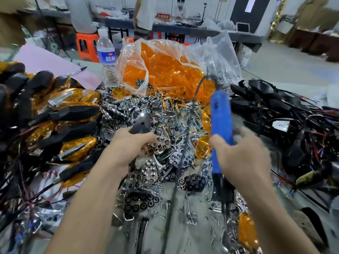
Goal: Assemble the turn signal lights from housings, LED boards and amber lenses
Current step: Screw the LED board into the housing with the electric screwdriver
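My left hand grips a dark grey turn signal housing, its pointed end sticking up past my fingers. My right hand holds a blue electric screwdriver upright, its dark tip pointing down toward the table and its cord running up to the back. Between and below my hands lies a heap of chrome LED reflector boards. A loose amber lens lies just left of the screwdriver. A clear bag of amber lenses stands behind the heap.
Finished amber-and-black signal lights are stacked at the left. Black housings with tangled wires fill the right side. A water bottle stands at the back beside a pink sheet. Loose screws litter the table front.
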The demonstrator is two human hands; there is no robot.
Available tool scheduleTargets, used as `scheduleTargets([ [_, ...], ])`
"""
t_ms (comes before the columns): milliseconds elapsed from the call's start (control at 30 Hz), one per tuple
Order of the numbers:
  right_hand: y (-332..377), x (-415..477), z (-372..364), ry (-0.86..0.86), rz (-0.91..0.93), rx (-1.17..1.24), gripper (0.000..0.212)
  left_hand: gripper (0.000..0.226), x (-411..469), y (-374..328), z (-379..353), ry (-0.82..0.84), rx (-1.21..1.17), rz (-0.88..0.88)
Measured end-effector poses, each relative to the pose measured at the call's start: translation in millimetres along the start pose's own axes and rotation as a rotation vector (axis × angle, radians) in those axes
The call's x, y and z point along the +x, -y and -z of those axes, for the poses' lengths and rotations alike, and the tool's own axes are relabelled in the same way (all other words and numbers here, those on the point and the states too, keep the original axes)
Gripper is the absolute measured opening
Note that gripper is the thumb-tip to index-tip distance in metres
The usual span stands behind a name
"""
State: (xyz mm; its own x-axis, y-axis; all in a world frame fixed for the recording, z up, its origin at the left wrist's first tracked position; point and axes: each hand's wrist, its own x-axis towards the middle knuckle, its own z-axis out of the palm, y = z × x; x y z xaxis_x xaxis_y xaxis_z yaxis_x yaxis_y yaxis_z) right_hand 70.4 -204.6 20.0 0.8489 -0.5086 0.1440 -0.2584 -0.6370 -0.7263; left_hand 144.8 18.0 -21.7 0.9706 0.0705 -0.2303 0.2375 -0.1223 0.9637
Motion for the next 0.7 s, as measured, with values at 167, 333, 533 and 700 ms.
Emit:
scheduleTargets([
  [167, 15, 21, 2, -0.208, 0.128, 0.62, 0.037, 0.021, -1, -1, -8, 0.015, -0.017, 0.028],
  [333, 21, 29, -5, -0.009, -0.077, 1.309, 0.043, 0.025, -1, 3, -20, -0.022, 0.13, 0.003],
  [533, 13, 29, -20, 0.147, -0.212, 1.503, 0.037, 0.023, 2, 6, -24, -0.133, 0.188, -0.007],
  [700, -3, 17, -27, 0.197, -0.117, 1.537, 0.038, 0.022, 4, 11, -29, -0.209, 0.271, -0.014],
])
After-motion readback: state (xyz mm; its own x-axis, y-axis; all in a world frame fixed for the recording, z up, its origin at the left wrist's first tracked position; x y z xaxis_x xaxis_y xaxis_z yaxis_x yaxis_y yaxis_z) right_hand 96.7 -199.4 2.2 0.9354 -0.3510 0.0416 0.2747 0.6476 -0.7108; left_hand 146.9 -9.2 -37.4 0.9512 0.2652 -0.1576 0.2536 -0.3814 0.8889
